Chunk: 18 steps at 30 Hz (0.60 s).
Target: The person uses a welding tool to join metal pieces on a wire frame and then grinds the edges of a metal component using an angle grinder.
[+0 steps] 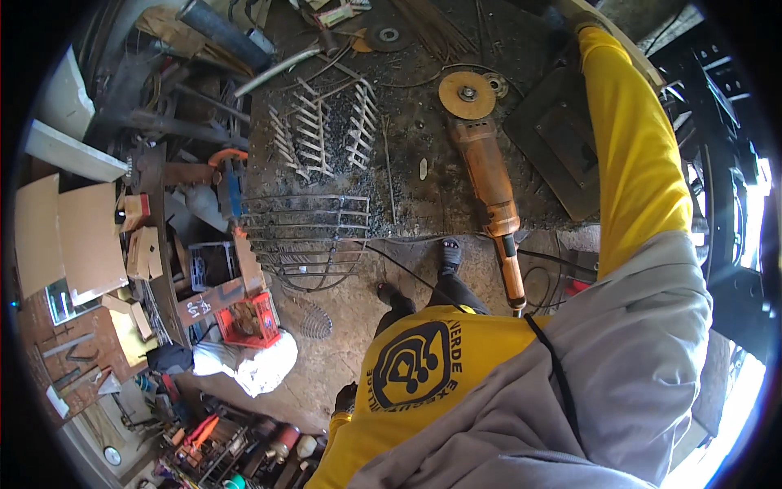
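Note:
My right arm, in a yellow sleeve, stretches to the far right edge of the workbench (423,204). My right hand (588,24) is beside a pale board (623,41), its fingers hidden. Low by my side hangs my left hand (345,398), away from the bench, too dark to show its fingers. An orange angle grinder (486,175) lies on the bench with its worn round disc (467,94) at the far end. To its right is a dark square metal plate (562,147). Spiked metal strips (314,134) lie at the left, and a curved bar grille (314,232) overhangs the near left edge.
A blue vise (232,187) stands at the bench's left side. Thin rods (436,33), a loose disc (387,37) and a metal tube (277,69) are at the back. A red crate (248,320) sits on the left by a white sack (265,367). A black cable (399,265) crosses near my feet.

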Motion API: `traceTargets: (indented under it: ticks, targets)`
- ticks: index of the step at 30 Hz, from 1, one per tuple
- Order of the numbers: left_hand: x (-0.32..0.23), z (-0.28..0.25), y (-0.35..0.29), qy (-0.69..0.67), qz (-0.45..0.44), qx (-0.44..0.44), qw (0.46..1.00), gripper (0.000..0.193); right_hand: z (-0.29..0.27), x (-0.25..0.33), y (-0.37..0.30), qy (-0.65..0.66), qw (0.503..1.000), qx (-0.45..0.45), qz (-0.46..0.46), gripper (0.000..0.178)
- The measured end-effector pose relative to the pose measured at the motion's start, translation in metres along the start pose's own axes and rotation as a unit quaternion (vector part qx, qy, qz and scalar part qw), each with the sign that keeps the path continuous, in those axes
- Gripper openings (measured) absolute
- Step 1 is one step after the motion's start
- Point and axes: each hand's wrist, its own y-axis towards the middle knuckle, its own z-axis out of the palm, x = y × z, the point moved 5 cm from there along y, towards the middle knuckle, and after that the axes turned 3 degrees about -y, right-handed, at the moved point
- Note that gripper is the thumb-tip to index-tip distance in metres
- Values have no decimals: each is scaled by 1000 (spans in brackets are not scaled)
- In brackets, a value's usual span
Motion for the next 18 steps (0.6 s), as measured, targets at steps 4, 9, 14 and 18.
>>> traceTargets:
  ticks: [4,9,14,18]
  targets:
    - [-18,-5,-29,-9,-5,-26,1000,16,10,-2,19,-26,999,18,-1,30]
    - [-34,-10,-28,-15,32,-57,998,18,10,-2,30,-51,998,26,-5,31]
    - [-3,4,-14,-57,16,-25,998,18,12,6,40,-64,997,33,-15,31]
    - [-4,1,-1,-143,-248,159,945,18,-1,8,43,-85,996,26,-25,31]
